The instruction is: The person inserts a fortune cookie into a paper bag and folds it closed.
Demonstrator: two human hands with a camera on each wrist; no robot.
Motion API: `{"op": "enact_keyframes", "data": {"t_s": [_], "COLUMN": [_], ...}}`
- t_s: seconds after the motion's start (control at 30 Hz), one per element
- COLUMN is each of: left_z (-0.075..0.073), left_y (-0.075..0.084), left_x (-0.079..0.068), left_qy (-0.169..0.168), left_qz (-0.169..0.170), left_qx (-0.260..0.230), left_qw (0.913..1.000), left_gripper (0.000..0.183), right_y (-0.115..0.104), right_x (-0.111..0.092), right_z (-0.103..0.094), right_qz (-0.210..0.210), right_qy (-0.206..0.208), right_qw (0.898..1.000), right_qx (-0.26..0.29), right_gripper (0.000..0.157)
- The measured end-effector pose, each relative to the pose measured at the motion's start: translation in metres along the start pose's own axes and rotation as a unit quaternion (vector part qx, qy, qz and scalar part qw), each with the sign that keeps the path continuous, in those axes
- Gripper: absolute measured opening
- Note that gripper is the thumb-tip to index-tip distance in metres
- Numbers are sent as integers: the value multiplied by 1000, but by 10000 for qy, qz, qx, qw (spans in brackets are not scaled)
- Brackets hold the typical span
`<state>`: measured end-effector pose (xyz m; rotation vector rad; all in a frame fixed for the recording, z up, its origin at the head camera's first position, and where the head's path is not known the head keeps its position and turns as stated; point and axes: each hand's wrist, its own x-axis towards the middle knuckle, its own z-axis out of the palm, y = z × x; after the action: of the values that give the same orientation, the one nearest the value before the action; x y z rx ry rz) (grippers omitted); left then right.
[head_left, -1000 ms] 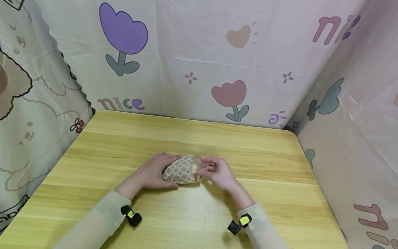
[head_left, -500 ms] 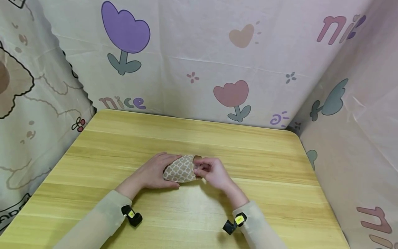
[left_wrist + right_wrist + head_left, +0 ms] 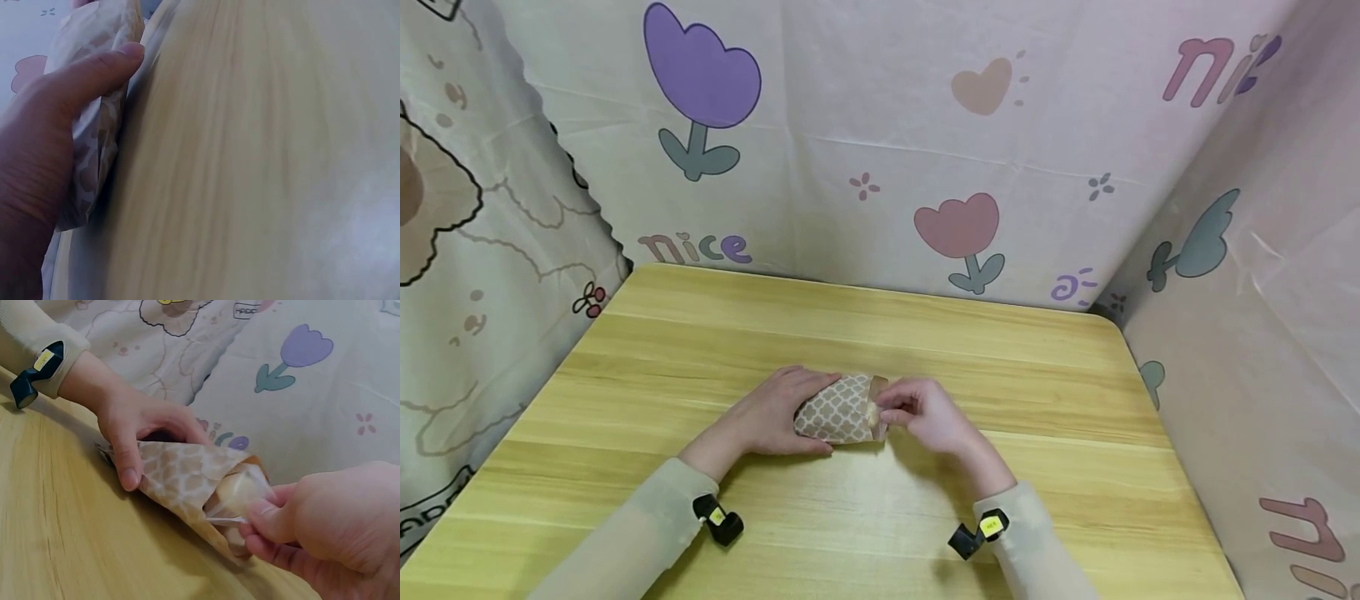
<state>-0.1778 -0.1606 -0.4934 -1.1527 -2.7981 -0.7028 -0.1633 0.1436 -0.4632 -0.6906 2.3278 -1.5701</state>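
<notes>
1. Evidently lies on its side near the middle of the table [image 3: 850, 517]: count one patterned paper bag [image 3: 835, 410], with open mouth toward the right hand [image 3: 927, 417].
2. At the mouth, find one clear-wrapped piece [image 3: 234, 490], pale and partly inside; cannot tell of others deeper in.
3. With the right hand, pinches that piece by its outer end, between thumb and fingers.
4. With the left hand [image 3: 778, 412], grips the bag toward its narrower end, thumb and fingers on opposite sides.
5. Judge the step as working the piece at the mouth, inward or outward unclear; next, probably needs a firm left hold and gentle right-hand guiding, sparing the paper.
6. Farther out, count two hands, two pale sleeves [image 3: 625, 533], two black wrist devices [image 3: 727, 528]; behind, on the patterned cloth [image 3: 850, 100], one purple tulip [image 3: 703, 79].
</notes>
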Motion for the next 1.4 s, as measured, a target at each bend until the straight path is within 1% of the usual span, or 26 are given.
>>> {"op": "enact_keyframes", "data": {"t_s": [0.07,0.13,0.37,0.47,0.57,0.67,0.8,0.87,0.93,1.03,1.2,1.3,1.4], "left_z": [-1,-1,-3,-2,-2,-2,-1,-1,-1,0,1,1,0], "left_y": [1,2,3,3,3,3,2,2,1,-1,-1,-1,-1], "left_x": [0,0,0,0,0,0,0,0,0,0,0,1,0], "left_qy": [-1,16,121,119,68,29,25,33,48,71,141,162,158], "left_qz": [39,89,152,104,-25,-124,-146,-145,-130,-100,8,41,72], "left_qx": [49,89,103,91,77,71,64,63,53,40,-5,-4,10], "left_qw": [10000,9999,9998,9998,9999,9999,9999,9999,9999,9999,9999,9999,9998], "left_gripper": [109,109,109,108,108,108,109,109,109,109,110,110,110], "right_y": [-1,-2,-1,-1,-3,-4,-6,-6,-6,-5,-1,0,0], "right_x": [2,5,10,11,12,11,9,9,9,10,11,10,10], "right_z": [2,5,16,20,22,24,25,26,26,27,27,25,20], "right_qz": [-17,-28,32,9,-36,106,531,665,736,679,533,529,580], "right_qy": [-122,-144,151,196,198,276,645,790,834,840,992,1119,1123], "right_qw": [9999,9999,9994,9993,9992,9982,9936,9902,9871,9850,9851,9855,9868], "right_qx": [-56,-16,307,320,351,515,758,936,1155,1345,1300,1163,1015], "right_gripper": [23,22,20,20,19,22,31,34,34,33,31,32,34]}}
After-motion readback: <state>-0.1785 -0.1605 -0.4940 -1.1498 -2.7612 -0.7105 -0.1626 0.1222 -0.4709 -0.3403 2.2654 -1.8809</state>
